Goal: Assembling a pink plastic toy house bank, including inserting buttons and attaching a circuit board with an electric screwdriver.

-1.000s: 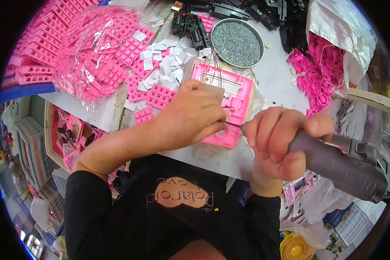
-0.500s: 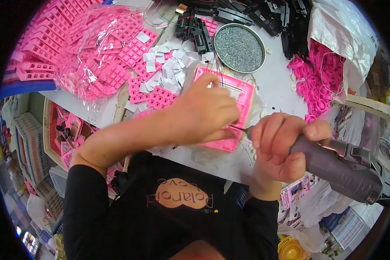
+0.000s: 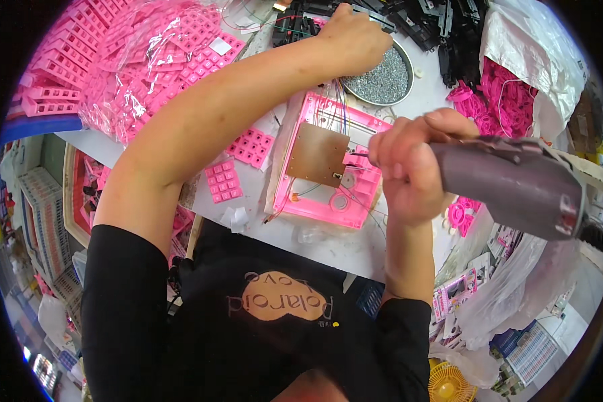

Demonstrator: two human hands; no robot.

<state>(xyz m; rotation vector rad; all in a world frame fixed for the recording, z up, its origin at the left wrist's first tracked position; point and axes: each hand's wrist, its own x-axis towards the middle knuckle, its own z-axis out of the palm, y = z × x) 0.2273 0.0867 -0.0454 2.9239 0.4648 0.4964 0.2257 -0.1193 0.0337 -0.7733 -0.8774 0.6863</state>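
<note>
While the brown board [image 3: 318,153] lies on the uncovered pink housing [image 3: 321,216] mid-way along the desk [image 3: 355,256], its fastening unconfirmed, the right grip [image 3: 410,167] encloses the grey power screwdriver [image 3: 506,177] and the left grip [image 3: 356,43], closure indeterminable, is at the far screw dish [image 3: 411,77].

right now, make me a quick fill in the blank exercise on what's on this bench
1. The left hand hides part of the dish of small metal pieces, whose outline is ____ in shape.
2. The right hand grips a power tool, whose thin bit points toward the picture's ____ edge.
3. The board lying on the pink casing is coloured ____.
4. The open white bag at the upper right holds parts coloured ____.

Missing words: round; left; brown; pink
</note>
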